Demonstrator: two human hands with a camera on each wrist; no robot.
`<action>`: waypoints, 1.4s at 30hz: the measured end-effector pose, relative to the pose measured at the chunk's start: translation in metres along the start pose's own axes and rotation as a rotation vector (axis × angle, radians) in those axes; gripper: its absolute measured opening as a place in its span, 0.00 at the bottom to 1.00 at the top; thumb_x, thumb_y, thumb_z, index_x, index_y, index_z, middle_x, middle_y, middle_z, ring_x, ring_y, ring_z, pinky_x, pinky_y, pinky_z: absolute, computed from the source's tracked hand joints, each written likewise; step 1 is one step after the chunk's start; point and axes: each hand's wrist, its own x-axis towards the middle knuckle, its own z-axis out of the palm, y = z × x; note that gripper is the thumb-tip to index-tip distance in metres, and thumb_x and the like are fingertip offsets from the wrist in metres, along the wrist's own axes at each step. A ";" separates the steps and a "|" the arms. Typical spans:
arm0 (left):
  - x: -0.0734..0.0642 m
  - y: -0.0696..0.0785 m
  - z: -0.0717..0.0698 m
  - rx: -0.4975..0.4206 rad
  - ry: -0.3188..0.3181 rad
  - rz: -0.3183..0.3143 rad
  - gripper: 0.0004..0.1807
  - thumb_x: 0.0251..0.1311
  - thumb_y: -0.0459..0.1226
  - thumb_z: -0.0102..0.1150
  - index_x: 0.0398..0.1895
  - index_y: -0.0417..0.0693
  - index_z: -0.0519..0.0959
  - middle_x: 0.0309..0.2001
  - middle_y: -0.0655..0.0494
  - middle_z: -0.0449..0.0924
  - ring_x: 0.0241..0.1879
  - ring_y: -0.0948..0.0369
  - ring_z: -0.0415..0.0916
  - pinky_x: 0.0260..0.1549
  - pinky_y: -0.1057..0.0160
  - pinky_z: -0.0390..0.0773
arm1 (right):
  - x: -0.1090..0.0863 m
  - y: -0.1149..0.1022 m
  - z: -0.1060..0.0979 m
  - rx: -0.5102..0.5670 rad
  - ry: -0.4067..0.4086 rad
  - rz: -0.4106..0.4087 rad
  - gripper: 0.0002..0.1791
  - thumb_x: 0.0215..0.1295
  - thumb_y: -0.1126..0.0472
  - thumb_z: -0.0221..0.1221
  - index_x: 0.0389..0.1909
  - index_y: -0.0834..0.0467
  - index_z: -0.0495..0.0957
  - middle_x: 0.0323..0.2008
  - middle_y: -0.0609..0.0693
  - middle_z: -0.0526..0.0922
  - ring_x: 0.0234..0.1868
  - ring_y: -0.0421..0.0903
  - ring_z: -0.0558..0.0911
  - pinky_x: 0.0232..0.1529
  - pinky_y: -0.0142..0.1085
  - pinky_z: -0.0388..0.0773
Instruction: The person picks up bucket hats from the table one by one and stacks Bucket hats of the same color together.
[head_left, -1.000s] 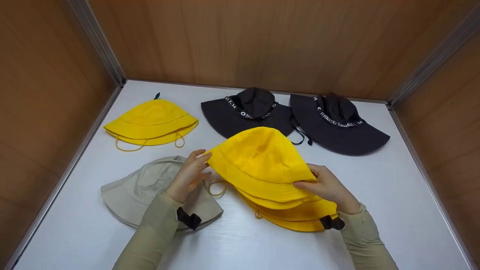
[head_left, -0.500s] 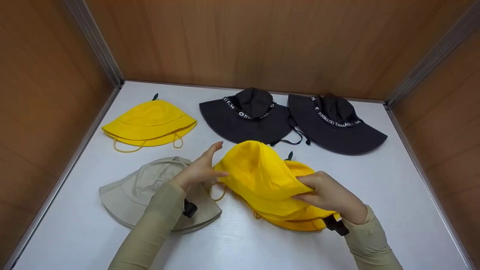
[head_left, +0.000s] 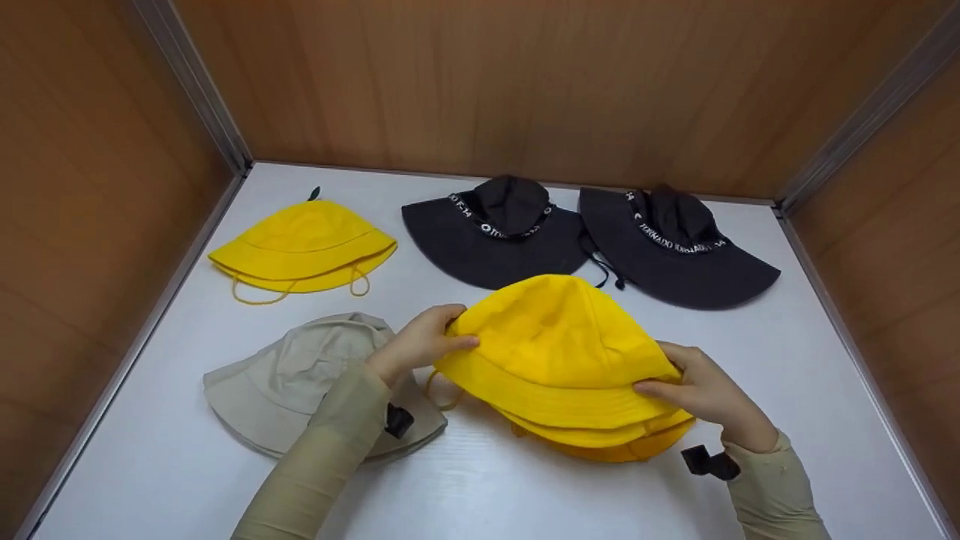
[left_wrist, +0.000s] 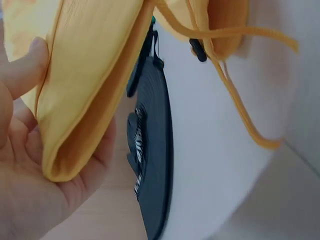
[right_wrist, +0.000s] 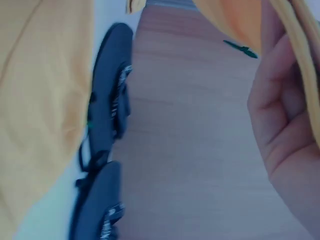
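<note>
Between both hands a yellow bucket hat (head_left: 559, 337) is held crown up, its brim stretched sideways. My left hand (head_left: 420, 343) pinches the left end of the brim, thumb on the outer face; the left wrist view shows the brim folded to a narrow edge against the palm. My right hand (head_left: 705, 390) grips the right end, thumb in front and fingers behind. Underneath lies a second yellow hat (head_left: 626, 451), mostly hidden by the held one. A yellow cord (left_wrist: 240, 105) loops down in the left wrist view.
A beige bucket hat (head_left: 277, 375) lies under the left forearm. Behind it is another yellow hat (head_left: 304, 240) with a leaf on top. Two black wide-brimmed hats, one in the middle (head_left: 487, 251) and one at right (head_left: 690, 262), lie along the back wooden wall (head_left: 480, 90).
Half a second ago the left hand was spread beside the sagging hat; now it pinches the brim. The hat is stretched out again, and the lower hat's leaf is covered. Both hands have shifted right.
</note>
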 end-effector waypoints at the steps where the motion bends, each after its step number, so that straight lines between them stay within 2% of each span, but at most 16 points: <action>1: 0.001 0.003 0.003 0.020 0.004 0.020 0.12 0.60 0.41 0.62 0.42 0.45 0.77 0.34 0.55 0.76 0.33 0.60 0.70 0.40 0.63 0.73 | -0.002 0.006 -0.003 0.011 0.010 0.052 0.21 0.61 0.64 0.62 0.54 0.69 0.73 0.43 0.55 0.82 0.38 0.35 0.79 0.42 0.28 0.77; 4: 0.005 0.012 0.013 0.058 -0.002 0.061 0.11 0.61 0.40 0.61 0.42 0.44 0.76 0.34 0.54 0.76 0.33 0.60 0.70 0.39 0.62 0.73 | -0.008 0.022 -0.012 0.025 0.023 0.165 0.26 0.61 0.62 0.62 0.57 0.69 0.70 0.47 0.57 0.80 0.40 0.35 0.78 0.44 0.27 0.75; 7: 0.009 0.018 0.024 0.092 -0.023 0.080 0.11 0.62 0.39 0.59 0.42 0.43 0.76 0.35 0.54 0.76 0.34 0.60 0.69 0.40 0.61 0.73 | -0.014 0.039 -0.019 0.028 0.012 0.211 0.28 0.61 0.61 0.62 0.59 0.70 0.69 0.49 0.60 0.78 0.41 0.35 0.78 0.45 0.27 0.74; 12: 0.017 0.021 0.043 0.154 -0.053 0.072 0.11 0.63 0.39 0.58 0.43 0.41 0.76 0.36 0.53 0.77 0.35 0.59 0.69 0.43 0.59 0.73 | -0.022 0.061 -0.027 0.063 -0.035 0.264 0.29 0.62 0.60 0.61 0.60 0.71 0.67 0.50 0.63 0.78 0.40 0.37 0.78 0.45 0.27 0.74; 17: 0.027 0.019 0.064 0.192 -0.066 0.013 0.13 0.64 0.39 0.56 0.47 0.40 0.75 0.42 0.49 0.79 0.38 0.58 0.71 0.48 0.57 0.74 | -0.026 0.085 -0.028 0.056 -0.058 0.325 0.30 0.62 0.58 0.61 0.61 0.70 0.67 0.52 0.62 0.78 0.41 0.37 0.77 0.46 0.26 0.72; 23: 0.037 0.010 0.082 0.218 -0.046 -0.122 0.21 0.65 0.40 0.54 0.58 0.39 0.71 0.55 0.46 0.76 0.51 0.54 0.73 0.58 0.55 0.70 | -0.024 0.107 -0.021 0.018 -0.075 0.374 0.30 0.62 0.55 0.61 0.60 0.68 0.69 0.52 0.60 0.78 0.42 0.40 0.76 0.48 0.30 0.72; 27: 0.039 0.005 0.087 0.210 -0.035 -0.186 0.23 0.66 0.42 0.54 0.60 0.40 0.71 0.56 0.45 0.76 0.51 0.55 0.73 0.59 0.54 0.70 | -0.025 0.116 -0.014 -0.035 -0.043 0.430 0.31 0.62 0.52 0.61 0.60 0.68 0.69 0.54 0.62 0.77 0.50 0.50 0.76 0.56 0.45 0.71; 31: 0.038 0.003 0.087 0.209 -0.033 -0.186 0.22 0.66 0.42 0.54 0.58 0.39 0.72 0.55 0.44 0.77 0.49 0.55 0.73 0.57 0.54 0.71 | -0.025 0.118 -0.010 -0.063 -0.012 0.486 0.33 0.62 0.51 0.61 0.61 0.70 0.67 0.58 0.65 0.74 0.58 0.59 0.72 0.61 0.58 0.63; 34: 0.036 0.003 0.085 0.217 -0.030 -0.146 0.21 0.66 0.41 0.54 0.56 0.37 0.73 0.53 0.43 0.78 0.48 0.54 0.74 0.55 0.55 0.73 | -0.024 0.118 -0.009 -0.053 -0.009 0.494 0.33 0.62 0.51 0.61 0.60 0.70 0.68 0.57 0.65 0.74 0.57 0.59 0.72 0.61 0.57 0.63; 38: 0.032 0.003 0.081 0.251 -0.040 -0.087 0.19 0.65 0.40 0.56 0.53 0.36 0.75 0.49 0.43 0.79 0.45 0.53 0.75 0.51 0.55 0.75 | -0.024 0.114 -0.011 -0.054 -0.013 0.481 0.31 0.61 0.52 0.62 0.59 0.68 0.70 0.54 0.62 0.77 0.51 0.52 0.74 0.56 0.49 0.69; 42: 0.031 0.006 0.076 0.275 -0.059 -0.068 0.19 0.64 0.41 0.57 0.51 0.36 0.76 0.47 0.43 0.79 0.43 0.53 0.75 0.49 0.55 0.76 | -0.024 0.110 -0.013 -0.074 -0.013 0.497 0.30 0.61 0.51 0.62 0.58 0.67 0.71 0.52 0.61 0.78 0.45 0.47 0.74 0.51 0.43 0.70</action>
